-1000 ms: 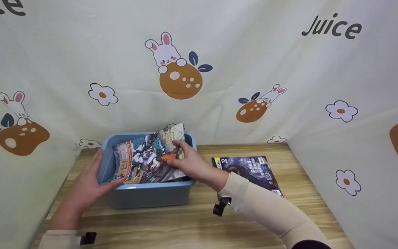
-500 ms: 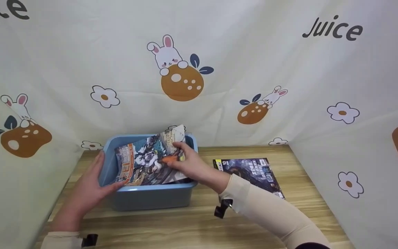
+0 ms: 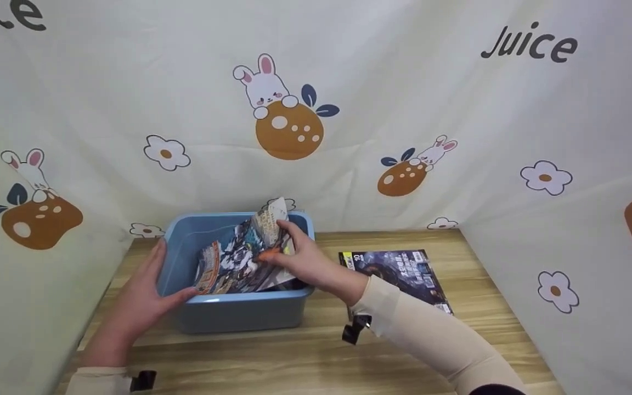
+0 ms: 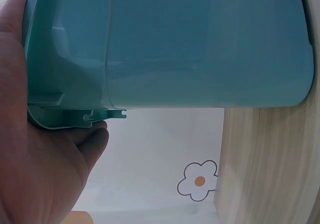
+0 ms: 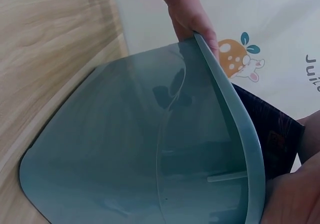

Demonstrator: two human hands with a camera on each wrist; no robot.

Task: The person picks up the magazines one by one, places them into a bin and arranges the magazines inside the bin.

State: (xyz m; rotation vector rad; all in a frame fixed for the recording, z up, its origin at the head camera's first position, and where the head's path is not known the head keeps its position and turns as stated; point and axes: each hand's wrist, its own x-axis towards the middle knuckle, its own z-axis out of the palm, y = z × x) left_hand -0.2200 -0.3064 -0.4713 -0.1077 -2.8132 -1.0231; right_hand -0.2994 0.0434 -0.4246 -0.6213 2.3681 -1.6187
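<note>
A blue plastic bin [image 3: 239, 315] stands on the wooden table. My left hand [image 3: 135, 302] grips its rim at the left front corner, thumb over the front edge; the left wrist view shows fingers curled under the rim. Inside the bin, a colourful magazine [image 3: 233, 263] stands tilted and bowed, its upper right corner above the back rim. My right hand [image 3: 310, 260] pinches the magazine's right side, thumb on the cover, other fingers mostly hidden behind it. From the right wrist view, a dark face of the magazine [image 5: 270, 129] shows beyond the rim. The bin's bottom is hidden.
A dark magazine [image 3: 409, 274] lies flat on the wooden table [image 3: 294, 362] to the right of the bin, partly behind my right forearm. A printed curtain [image 3: 360, 82] with rabbits and oranges encloses the table at the back and sides.
The held magazine's left edge has shifted right, away from the bin's left wall, and the magazine bows more. My left hand stays on the rim; the right hand has barely moved.
</note>
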